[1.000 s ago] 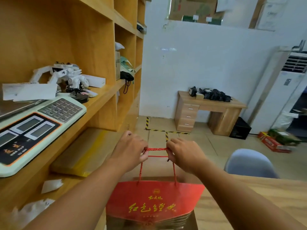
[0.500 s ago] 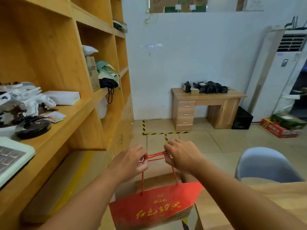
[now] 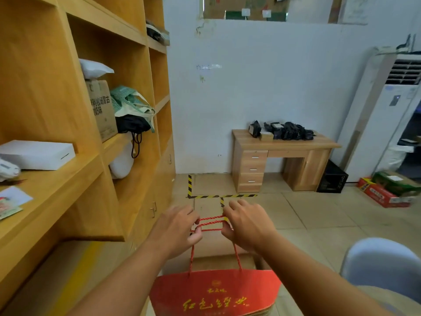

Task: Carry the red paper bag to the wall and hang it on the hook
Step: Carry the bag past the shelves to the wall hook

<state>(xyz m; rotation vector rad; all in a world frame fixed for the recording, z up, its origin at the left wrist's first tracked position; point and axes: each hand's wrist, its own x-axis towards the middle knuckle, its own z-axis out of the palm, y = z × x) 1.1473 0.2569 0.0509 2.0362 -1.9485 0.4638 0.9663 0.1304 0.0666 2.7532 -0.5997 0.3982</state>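
The bottom edge is cutting off the red paper bag (image 3: 215, 293); no hook is showing on the wall (image 3: 262, 87) beyond it.

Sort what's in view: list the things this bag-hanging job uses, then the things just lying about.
In use: red paper bag; its rope handles; left hand; right hand; white wall. No hook visible.

Lying about: desk; cardboard box; white box; blue chair.
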